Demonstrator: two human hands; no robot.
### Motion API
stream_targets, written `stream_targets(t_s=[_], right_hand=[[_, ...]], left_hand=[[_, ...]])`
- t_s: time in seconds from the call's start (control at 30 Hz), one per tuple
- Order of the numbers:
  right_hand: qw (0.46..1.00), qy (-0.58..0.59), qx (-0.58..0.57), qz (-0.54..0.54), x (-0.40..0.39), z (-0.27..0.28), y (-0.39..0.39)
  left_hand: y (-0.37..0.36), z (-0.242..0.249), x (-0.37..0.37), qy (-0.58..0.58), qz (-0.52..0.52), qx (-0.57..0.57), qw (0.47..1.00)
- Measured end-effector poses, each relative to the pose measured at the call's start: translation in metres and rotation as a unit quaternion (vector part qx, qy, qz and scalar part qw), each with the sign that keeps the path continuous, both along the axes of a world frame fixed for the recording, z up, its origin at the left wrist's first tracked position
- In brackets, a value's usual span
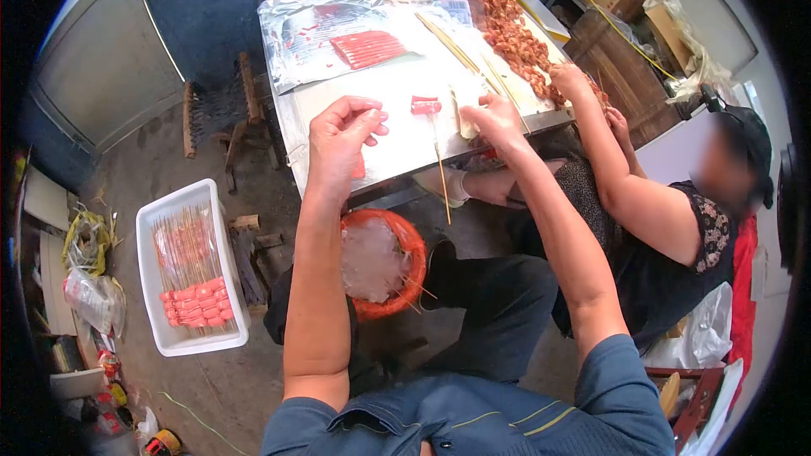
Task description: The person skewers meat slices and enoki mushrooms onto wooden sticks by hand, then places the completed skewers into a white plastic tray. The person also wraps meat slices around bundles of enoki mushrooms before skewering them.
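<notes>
My left hand is raised over the near edge of the metal table, fingers pinched on a small red piece of meat that shows below the palm. My right hand grips a thin bamboo skewer whose stick hangs down past the table edge; a red meat piece sits at its top. A stack of red meat slices lies on foil farther back. Loose bamboo skewers lie beside it.
A co-worker sits at right, a hand in a heap of chopped meat. A white tray of finished skewers lies on the floor at left. An orange bucket with a plastic bag stands between my knees. Boxes and clutter line the right.
</notes>
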State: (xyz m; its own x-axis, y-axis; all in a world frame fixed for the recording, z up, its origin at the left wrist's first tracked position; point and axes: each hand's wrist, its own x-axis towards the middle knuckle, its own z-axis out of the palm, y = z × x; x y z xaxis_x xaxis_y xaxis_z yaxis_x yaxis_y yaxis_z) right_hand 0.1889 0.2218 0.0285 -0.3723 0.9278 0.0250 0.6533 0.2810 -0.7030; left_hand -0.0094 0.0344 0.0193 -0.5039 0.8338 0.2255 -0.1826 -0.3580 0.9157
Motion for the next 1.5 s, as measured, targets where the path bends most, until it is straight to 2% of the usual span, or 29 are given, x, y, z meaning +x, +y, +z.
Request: stream_targets(t_s=[0.03,0.07,0.13,0.17,0.23,0.3,0.37,0.4,0.43,0.5,0.57,0.6,0.63,0.67,0.7,0.8,0.83,0.9,0.93,0.97,1.03,1.1,1.2,1.37,1.47,1.5], right_hand=[[0.99,0.109,-0.093,-0.005,0.003,0.0,0.001],[0.99,0.109,-0.092,-0.005,0.009,0.001,0.002],[0.924,0.311,-0.22,-0.041,0.022,0.006,-0.003],[0.924,0.311,-0.219,-0.043,0.028,0.008,-0.006],[0.829,0.477,-0.293,-0.018,0.036,0.02,-0.019],[0.807,0.505,-0.304,-0.03,0.041,0.029,-0.043],[0.714,0.589,-0.379,0.015,0.045,0.033,-0.061],[0.716,0.595,-0.362,-0.049,0.032,0.055,-0.088],[0.715,0.596,-0.362,-0.049,0.037,0.049,-0.09],[0.603,0.609,-0.454,0.243,0.042,0.037,-0.094],[0.553,0.608,-0.496,0.28,0.036,0.032,-0.108],[0.558,0.602,-0.505,0.267,0.032,0.03,-0.116],[0.563,0.595,-0.514,0.254,0.029,0.029,-0.126],[0.582,0.589,-0.531,0.178,0.026,0.029,-0.137],[0.58,0.589,-0.533,0.178,0.026,0.027,-0.14],[0.654,0.526,-0.516,0.172,0.028,0.02,-0.144],[0.654,0.525,-0.516,0.172,0.029,0.02,-0.144],[0.862,0.346,-0.351,0.122,0.032,0.023,-0.144],[0.909,0.292,-0.274,0.119,0.038,0.017,-0.139],[0.909,0.291,-0.275,0.119,0.041,0.015,-0.14],[0.941,0.3,-0.13,0.086,0.046,0.015,-0.145],[0.943,0.3,-0.121,0.079,0.049,0.013,-0.146],[0.968,0.187,0.11,0.122,0.043,0.024,-0.156],[0.969,0.146,0.173,0.101,0.029,0.026,-0.158],[0.968,0.195,0.134,0.085,0.028,0.012,-0.15],[0.967,0.23,0.082,0.08,0.029,0.01,-0.149]], left_hand=[[0.0,0.001,0.002,0.0,0.0,0.0,1.0],[0.0,0.003,0.004,0.02,-0.015,-0.008,1.0],[0.0,0.005,0.009,0.04,-0.031,-0.017,0.999],[0.0,0.005,0.011,0.058,-0.045,-0.027,0.997],[0.003,0.004,0.019,0.076,-0.064,-0.036,0.994],[0.006,-0.002,0.031,0.067,-0.107,-0.057,0.99],[0.009,-0.002,0.044,0.069,-0.141,-0.061,0.986],[0.01,-0.001,0.053,0.044,-0.169,-0.049,0.983],[0.01,0.0,0.061,0.018,-0.196,-0.037,0.98],[0.008,0.0,0.075,0.002,-0.233,-0.026,0.972],[0.006,-0.003,0.083,-0.167,-0.322,0.076,0.929],[0.012,-0.001,0.077,-0.171,-0.417,0.136,0.882],[0.01,-0.003,0.08,-0.17,-0.415,0.133,0.884],[0.009,-0.004,0.087,-0.198,-0.356,0.142,0.902],[0.004,0.005,0.091,-0.224,-0.294,0.152,0.917],[0.0,-0.001,0.079,-0.201,-0.294,0.141,0.923],[-0.003,0.001,0.076,-0.181,-0.291,0.117,0.932],[-0.003,-0.003,0.072,-0.197,-0.276,0.11,0.934],[-0.003,-0.004,0.07,-0.213,-0.262,0.103,0.936],[-0.003,-0.005,0.068,-0.214,-0.261,0.103,0.936],[-0.005,-0.004,0.065,-0.202,-0.237,0.066,0.948],[-0.006,-0.005,0.065,-0.19,-0.223,0.041,0.955],[-0.008,-0.004,0.068,-0.166,-0.204,0.007,0.965],[-0.006,-0.009,0.073,-0.131,-0.188,-0.014,0.973],[-0.009,-0.006,0.074,-0.094,-0.178,-0.009,0.979],[-0.011,-0.005,0.074,-0.084,-0.177,-0.015,0.981]])
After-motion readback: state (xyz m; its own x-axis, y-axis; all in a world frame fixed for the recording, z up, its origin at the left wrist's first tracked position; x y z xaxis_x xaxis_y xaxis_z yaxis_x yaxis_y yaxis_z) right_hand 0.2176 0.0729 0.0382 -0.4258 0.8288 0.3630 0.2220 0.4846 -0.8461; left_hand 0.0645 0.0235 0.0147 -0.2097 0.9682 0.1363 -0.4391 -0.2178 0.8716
